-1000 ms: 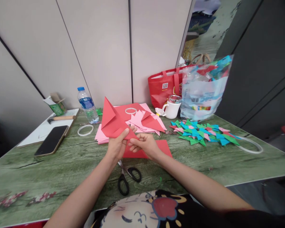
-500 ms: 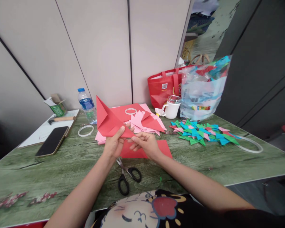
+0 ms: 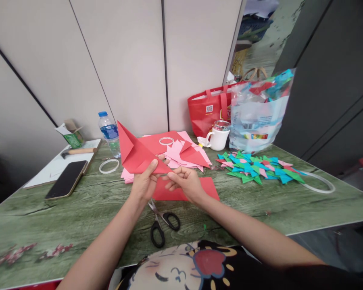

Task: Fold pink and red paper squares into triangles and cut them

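A folded sheet of red paper [image 3: 136, 155] is held up over the table, its tall point at the left and a narrow tip at the right. My left hand [image 3: 145, 181] grips its lower edge, thumb on the front face and fingers behind. At the narrow tip, my right hand [image 3: 184, 183] pinches the paper between thumb and fingers. Beneath the hands lies a flat red sheet [image 3: 199, 191]. Scissors [image 3: 160, 223] with black handles rest nearer my body. Behind the held paper are pink paper pieces [image 3: 177, 155] and another folded red piece [image 3: 195, 155].
At left are a phone [image 3: 67, 180], a hammer [image 3: 80, 151], a small green box [image 3: 74, 137], a water bottle [image 3: 109, 133] and a white ring [image 3: 109, 166]. To the right stand a mug [image 3: 219, 137], a red bag [image 3: 204, 114], a plastic bag [image 3: 257, 117] and a colourful folded-paper chain [image 3: 260, 168].
The tall left point of the red paper has tipped slightly further left. Both hands keep their grip in nearly the same place.
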{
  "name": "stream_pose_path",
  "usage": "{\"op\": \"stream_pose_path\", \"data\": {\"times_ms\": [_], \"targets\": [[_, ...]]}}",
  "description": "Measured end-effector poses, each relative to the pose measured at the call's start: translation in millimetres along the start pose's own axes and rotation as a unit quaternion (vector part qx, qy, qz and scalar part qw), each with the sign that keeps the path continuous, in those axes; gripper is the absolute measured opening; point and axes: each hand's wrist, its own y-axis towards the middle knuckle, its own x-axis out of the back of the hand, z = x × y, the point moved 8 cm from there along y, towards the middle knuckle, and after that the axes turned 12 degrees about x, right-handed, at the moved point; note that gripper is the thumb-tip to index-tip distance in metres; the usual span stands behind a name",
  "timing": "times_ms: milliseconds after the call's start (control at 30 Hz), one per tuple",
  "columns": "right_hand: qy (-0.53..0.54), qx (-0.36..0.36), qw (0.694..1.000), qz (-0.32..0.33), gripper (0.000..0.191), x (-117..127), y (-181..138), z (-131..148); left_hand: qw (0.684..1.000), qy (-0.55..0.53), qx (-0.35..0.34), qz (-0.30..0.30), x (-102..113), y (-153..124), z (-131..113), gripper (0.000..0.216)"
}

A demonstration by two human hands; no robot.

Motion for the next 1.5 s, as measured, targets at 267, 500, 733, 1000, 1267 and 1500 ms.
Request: {"op": "stream_pose_path", "data": {"times_ms": [267,500,733,1000,1267,1500], "targets": [[-0.014,0.021,1.0,-0.011,0.025,1.0,0.2,1.6,1.0,-0.013,0.013,0.018,-3.1,-0.1,2.2,0.019],[0.009,0.002,1.0,0.005,0.024,-1.7,0.2,1.3,1.0,-0.007,0.012,0.018,-0.8,1.2,0.9,0.027],[0.002,0.026,1.0,0.009,0.023,-2.9,0.3,3.6,1.0,-0.008,0.012,0.023,-3.2,-0.6,-0.2,0.025],[-0.014,0.043,0.998,0.04,0.024,-7.1,-1.1,7.2,0.999,-0.013,0.03,-0.01,1.8,0.5,-0.6,0.022],[0.002,-0.022,0.998,0.065,0.029,-11.5,-0.6,-6.0,0.999,0.047,0.013,-0.02,0.5,-2.1,4.8,0.025],[-0.006,-0.034,0.998,0.059,0.03,-9.0,-1.6,-9.3,0.998,0.056,0.003,-0.014,2.0,-2.3,9.2,0.027]]}}
